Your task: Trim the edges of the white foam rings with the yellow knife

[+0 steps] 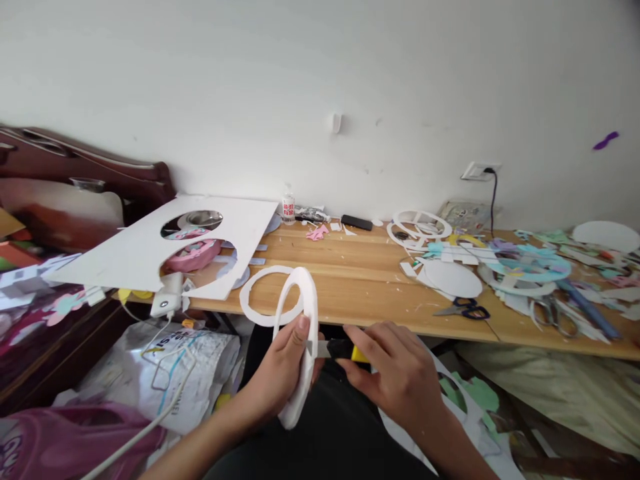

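White foam ring stands on edge over the person's lap, just off the near edge of the bench, with the left hand clamped around its rim. Right hand is closed on a yellow-and-black utility knife, its blade against the ring's side. Behind them another ring lies flat on the bench, with blue-handled scissors farther right.

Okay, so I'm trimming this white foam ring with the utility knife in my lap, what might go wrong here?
The utility knife in your right hand has its blade against the white foam ring, pointing toward your left hand; a slip might cut the thumb. The ring is held in the air over your lap, unsupported, so it may flex and the cut wander, or the blade could drop toward your legs.
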Demonstrator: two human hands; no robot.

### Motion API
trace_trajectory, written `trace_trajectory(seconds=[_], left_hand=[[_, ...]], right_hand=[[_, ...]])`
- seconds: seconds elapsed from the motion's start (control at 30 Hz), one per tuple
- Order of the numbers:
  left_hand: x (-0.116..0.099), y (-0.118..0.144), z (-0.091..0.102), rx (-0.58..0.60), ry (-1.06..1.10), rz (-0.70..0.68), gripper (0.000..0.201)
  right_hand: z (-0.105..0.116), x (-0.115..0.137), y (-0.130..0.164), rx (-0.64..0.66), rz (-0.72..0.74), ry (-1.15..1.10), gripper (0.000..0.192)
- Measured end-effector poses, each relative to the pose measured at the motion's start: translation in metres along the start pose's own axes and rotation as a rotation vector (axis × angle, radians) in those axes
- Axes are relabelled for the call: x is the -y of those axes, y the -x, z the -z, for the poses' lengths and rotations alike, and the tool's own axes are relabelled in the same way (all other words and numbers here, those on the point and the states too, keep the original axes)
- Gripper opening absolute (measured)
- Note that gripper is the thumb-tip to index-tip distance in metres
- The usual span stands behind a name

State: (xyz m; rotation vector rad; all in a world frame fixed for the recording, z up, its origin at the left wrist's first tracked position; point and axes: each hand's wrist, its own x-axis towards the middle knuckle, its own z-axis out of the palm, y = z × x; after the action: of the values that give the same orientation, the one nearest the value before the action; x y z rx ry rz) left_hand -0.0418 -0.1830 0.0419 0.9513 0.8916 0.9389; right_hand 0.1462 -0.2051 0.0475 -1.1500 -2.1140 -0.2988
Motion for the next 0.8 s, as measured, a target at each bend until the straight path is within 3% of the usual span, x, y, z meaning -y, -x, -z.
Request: trace_trajectory(seconds=[0.8], left_hand=[[0.006, -0.006, 0.002, 0.017, 0.089, -0.051, 0.05]], right_hand=[[-0.015, -0.005, -0.017, -0.039, 0.021, -0.015, 0.029]])
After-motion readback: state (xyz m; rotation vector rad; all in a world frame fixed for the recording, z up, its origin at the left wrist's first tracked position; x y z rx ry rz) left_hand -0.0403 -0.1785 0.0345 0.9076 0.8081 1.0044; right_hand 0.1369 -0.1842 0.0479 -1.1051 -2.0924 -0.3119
